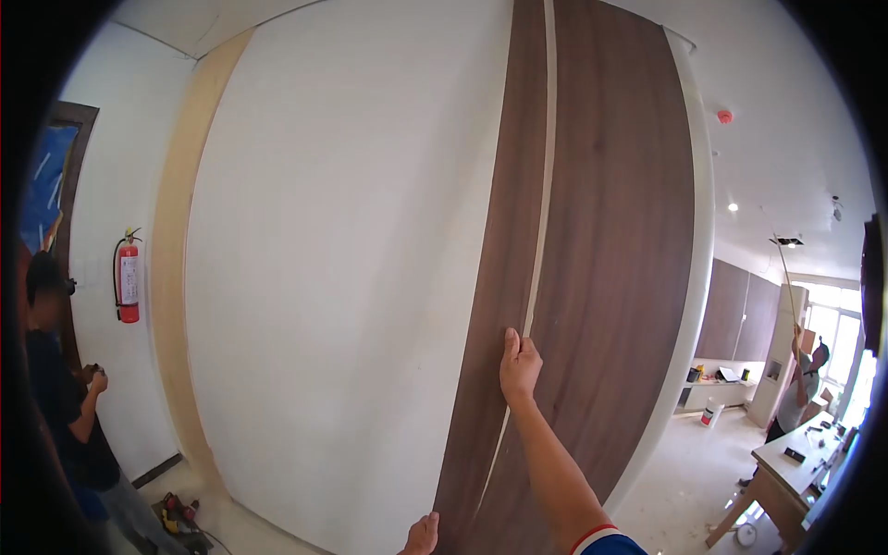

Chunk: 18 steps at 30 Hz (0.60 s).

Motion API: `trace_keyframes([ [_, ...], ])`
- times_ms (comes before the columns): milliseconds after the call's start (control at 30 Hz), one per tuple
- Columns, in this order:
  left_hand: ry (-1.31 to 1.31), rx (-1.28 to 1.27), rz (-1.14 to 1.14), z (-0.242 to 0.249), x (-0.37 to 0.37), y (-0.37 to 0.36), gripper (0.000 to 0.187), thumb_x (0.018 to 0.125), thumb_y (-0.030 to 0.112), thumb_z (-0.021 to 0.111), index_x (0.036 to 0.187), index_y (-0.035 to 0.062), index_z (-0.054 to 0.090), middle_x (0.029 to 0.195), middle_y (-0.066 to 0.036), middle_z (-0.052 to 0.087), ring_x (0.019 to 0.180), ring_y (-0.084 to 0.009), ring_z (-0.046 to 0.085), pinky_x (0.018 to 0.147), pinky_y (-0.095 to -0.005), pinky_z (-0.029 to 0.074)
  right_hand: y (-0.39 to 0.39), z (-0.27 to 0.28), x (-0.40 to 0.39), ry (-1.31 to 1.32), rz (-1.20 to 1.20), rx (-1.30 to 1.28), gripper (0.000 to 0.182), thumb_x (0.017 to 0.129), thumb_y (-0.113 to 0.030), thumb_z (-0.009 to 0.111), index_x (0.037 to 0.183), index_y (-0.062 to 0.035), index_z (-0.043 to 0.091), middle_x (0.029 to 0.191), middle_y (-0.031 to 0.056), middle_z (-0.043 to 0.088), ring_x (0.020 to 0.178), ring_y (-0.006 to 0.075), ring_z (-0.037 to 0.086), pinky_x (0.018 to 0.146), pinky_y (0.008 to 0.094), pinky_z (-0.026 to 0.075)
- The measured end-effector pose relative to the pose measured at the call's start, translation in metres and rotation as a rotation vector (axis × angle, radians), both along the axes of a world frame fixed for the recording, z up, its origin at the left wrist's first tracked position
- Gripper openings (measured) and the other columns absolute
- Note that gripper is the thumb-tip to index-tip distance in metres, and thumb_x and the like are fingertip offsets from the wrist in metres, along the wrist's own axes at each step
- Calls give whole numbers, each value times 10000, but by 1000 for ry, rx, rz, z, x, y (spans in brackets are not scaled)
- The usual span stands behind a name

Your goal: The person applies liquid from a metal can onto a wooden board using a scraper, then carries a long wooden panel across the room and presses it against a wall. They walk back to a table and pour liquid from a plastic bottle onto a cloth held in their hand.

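Observation:
A long, narrow dark wood-grain panel stands nearly upright before me, leaning slightly along the wall. My right hand is closed on its right edge, thumb pointing up on the face, at the pale gap beside a wider wood-grain panel. Low down, my left hand grips the strip's left edge, its lower part cut off by the frame. Fingertips behind the edges are hidden. To the left of the strip spreads a large white wall surface.
At left a person stands holding a small dark object, near a fire extinguisher and power tools on the floor. Far right, another person raises a long pole by a workbench. A white bucket stands behind.

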<state>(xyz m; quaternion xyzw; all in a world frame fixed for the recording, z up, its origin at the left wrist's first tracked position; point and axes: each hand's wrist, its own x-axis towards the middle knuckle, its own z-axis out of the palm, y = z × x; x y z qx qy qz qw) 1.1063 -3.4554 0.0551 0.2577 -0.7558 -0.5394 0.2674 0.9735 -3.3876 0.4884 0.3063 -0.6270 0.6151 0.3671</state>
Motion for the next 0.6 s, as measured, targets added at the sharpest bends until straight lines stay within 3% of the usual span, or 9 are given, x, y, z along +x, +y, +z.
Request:
trace_keyframes([
  [33,5,92,-2,23,21,14,569,1022,506,448,1162,4,676,1194,-262,649,1175,-424,569,1001,-449,450,1,-1,2,-10,7,-2,612,1002,-490,540,718,50,487,648,217,495,585,304,445,591,431,427],
  [100,-22,70,-66,21,29,16,692,1026,566,350,1227,-35,627,1253,-276,619,1230,-429,536,1039,-432,428,5,-2,5,-25,18,-4,621,999,-505,539,717,45,481,638,206,479,583,287,424,589,424,425],
  [200,-31,18,-76,22,38,24,751,1030,588,298,1250,-63,602,1257,-293,614,1241,-424,536,1055,-425,419,12,-2,10,22,-21,-6,559,996,-444,569,728,45,533,641,254,547,557,392,521,569,446,451],
  [600,-68,6,-133,31,68,41,724,1046,544,279,1231,-76,602,1261,-320,595,1246,-440,527,1063,-427,421,26,-4,29,-17,46,-11,615,992,-490,564,683,32,463,593,186,464,540,246,406,548,407,419],
])
